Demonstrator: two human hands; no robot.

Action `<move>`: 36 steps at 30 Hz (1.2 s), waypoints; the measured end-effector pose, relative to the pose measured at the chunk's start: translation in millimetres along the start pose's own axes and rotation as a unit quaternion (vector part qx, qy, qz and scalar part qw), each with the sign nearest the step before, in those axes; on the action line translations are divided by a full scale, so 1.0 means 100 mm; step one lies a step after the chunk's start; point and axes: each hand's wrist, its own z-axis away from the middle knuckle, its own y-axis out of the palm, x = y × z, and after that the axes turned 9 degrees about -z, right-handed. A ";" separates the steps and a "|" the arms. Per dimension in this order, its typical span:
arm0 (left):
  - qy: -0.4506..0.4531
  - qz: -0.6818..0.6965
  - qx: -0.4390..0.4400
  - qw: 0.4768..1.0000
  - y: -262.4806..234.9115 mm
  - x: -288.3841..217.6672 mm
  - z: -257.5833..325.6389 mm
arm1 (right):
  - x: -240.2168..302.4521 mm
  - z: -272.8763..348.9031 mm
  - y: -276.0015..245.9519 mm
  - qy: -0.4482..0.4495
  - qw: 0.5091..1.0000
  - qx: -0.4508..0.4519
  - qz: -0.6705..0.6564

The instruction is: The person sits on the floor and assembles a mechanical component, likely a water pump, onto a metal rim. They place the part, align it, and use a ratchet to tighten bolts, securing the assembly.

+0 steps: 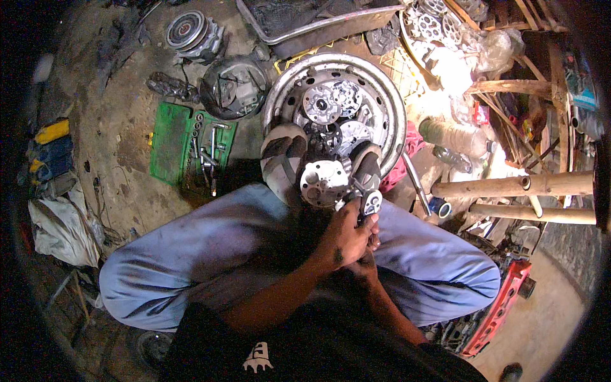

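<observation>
A ratchet wrench (372, 202) with a round silver head is at my hands, in front of my lap. My left hand (344, 237) is closed around it just below the head. Beneath, my right hand (365, 262) is closed at the handle, partly hidden by the left. Just ahead of the hands, a round silver metal housing (323, 181) with bored holes is between my two feet. Its lower right edge lies right beside the wrench head. Further forward, several round metal parts (321, 104) rest inside a wheel rim (272, 102).
On the left lies an open green socket case (170, 141) with sockets and a ratchet. Beyond it are a dark bowl of parts (235, 89) and a pulley unit (188, 30). A metal tray (318, 41) stands at the back. Bottles (455, 137) and bamboo poles (509, 184) are right.
</observation>
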 end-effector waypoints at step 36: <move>-0.063 -0.102 0.211 0.970 -0.51 -0.43 -0.23 | 1.13 0.12 1.04 0.094 0.920 -0.032 -0.380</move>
